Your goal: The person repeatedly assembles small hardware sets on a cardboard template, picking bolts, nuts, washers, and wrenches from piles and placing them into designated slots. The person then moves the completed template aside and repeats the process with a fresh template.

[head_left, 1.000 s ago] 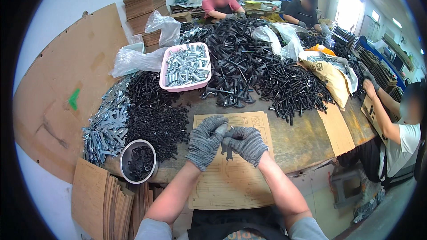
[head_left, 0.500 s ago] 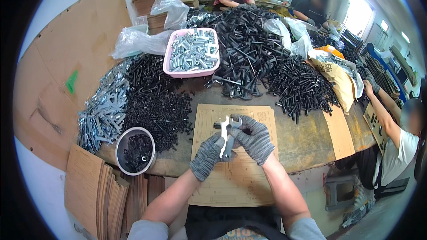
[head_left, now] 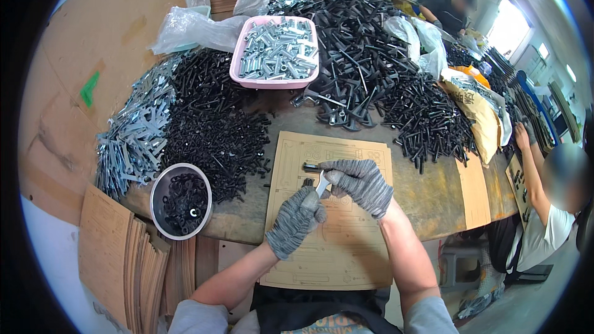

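Note:
Both my hands wear grey knit gloves and meet over a brown cardboard sheet (head_left: 356,247) printed with part outlines. My left hand (head_left: 293,222) is closed around a small silver open-end wrench (head_left: 322,183), whose jaw end sticks out of the fist. Black threaded ends, apparently bolts (head_left: 307,182), poke up beside that wrench from the same fist. In my right hand (head_left: 360,187), closed in a pinch, a black bolt (head_left: 311,167) points left. Its fingertips also come up against the wrench, and whether they grip it is hidden.
Beyond the sheet lie heaps of silver wrenches (head_left: 133,133), small black hardware (head_left: 207,142), black bolts (head_left: 424,117) and black T-shaped parts (head_left: 356,55). A pink tub (head_left: 275,85) holds silver sleeves; a steel bowl (head_left: 208,216) holds black washers or nuts. Co-workers sit at the far side and right.
The wrench, earlier upright between both hands, now sits lower in my left fist with only one end showing. My right hand has shifted slightly right, and the black bolt shows more clearly.

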The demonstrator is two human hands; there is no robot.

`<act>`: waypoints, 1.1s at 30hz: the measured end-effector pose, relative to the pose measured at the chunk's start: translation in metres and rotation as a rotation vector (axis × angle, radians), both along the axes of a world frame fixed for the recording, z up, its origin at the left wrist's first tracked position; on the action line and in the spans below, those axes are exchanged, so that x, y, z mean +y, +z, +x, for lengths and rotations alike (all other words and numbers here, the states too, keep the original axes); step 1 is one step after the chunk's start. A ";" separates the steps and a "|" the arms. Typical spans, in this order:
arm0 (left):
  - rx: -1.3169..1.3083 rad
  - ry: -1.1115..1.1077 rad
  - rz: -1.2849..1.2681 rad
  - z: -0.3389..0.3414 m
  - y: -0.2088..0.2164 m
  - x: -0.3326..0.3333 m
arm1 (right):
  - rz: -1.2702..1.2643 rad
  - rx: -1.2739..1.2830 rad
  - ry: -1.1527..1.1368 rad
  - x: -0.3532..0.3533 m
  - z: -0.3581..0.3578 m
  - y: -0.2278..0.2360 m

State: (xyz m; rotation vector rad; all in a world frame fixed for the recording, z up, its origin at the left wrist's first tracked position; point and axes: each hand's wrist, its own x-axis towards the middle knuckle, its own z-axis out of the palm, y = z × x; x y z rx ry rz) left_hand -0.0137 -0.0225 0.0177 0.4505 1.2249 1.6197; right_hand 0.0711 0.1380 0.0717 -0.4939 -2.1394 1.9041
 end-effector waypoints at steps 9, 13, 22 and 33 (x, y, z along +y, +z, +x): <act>1.173 0.127 -0.549 -0.073 -0.035 -0.014 | -0.015 -0.219 0.011 0.063 -0.109 -0.060; 1.293 0.085 -0.662 -0.066 -0.024 -0.002 | -0.013 -0.303 0.103 0.065 -0.131 -0.075; 1.315 0.093 -0.709 -0.063 -0.032 0.011 | 0.512 -0.257 0.187 0.062 -0.140 -0.091; 1.180 -0.201 -0.719 -0.075 -0.006 0.002 | 1.142 -0.232 -0.038 0.019 -0.134 -0.076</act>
